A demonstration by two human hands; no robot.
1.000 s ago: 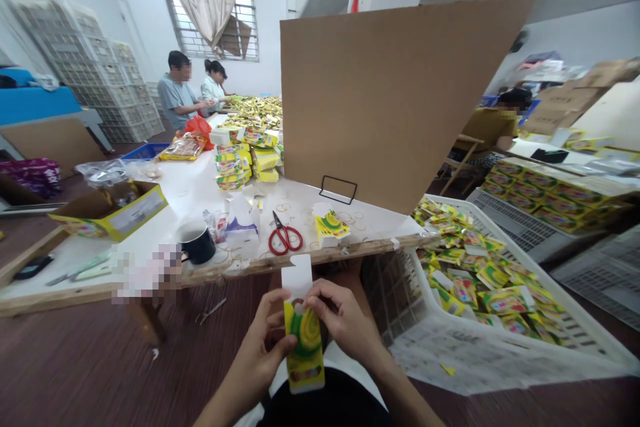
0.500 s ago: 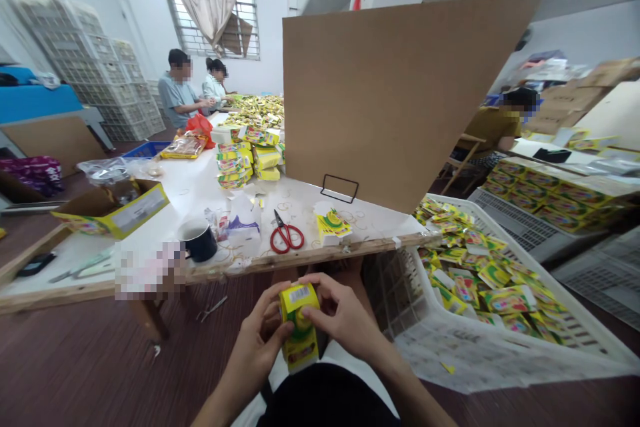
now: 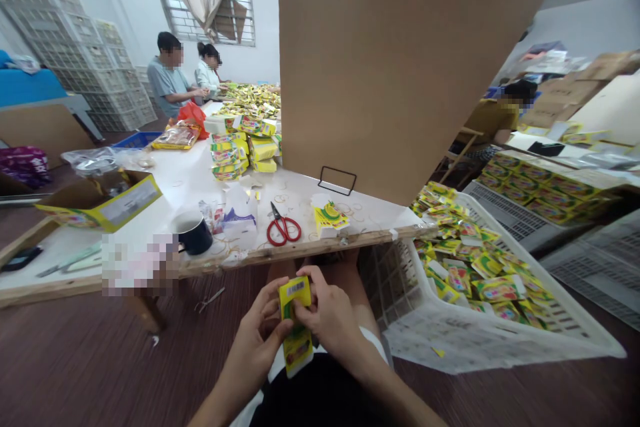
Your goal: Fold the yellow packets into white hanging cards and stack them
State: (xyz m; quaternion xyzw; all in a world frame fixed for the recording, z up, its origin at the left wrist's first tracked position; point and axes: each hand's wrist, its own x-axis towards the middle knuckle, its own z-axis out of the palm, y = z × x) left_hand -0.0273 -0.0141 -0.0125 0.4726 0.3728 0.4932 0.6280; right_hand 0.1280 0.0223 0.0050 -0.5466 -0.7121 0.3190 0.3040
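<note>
A small yellow and green printed carton (image 3: 299,347) with a barcode on its upper end is held upright over my lap. My left hand (image 3: 263,327) grips it along its left side, thumb across the front. My right hand (image 3: 325,310) is closed on its right side, with the thumb pressed against the front face below the barcode. The far sides of the carton and some fingertips are hidden. Beyond my hands, at the table's front edge, lie red-handled scissors (image 3: 284,229) and a few flat yellow cartons (image 3: 331,215).
On the white table (image 3: 185,180) stand a dark mug (image 3: 195,235), an open yellow box (image 3: 107,203) and stacked cartons (image 3: 230,155). A large cardboard sheet (image 3: 390,87) stands upright. At my right is a white crate (image 3: 450,347) full of cartons. Other people sit farther back.
My right hand has closed in and its thumb has shifted left over the carton's front. The carton looks narrower to the camera now. The whole view has shifted slightly.
</note>
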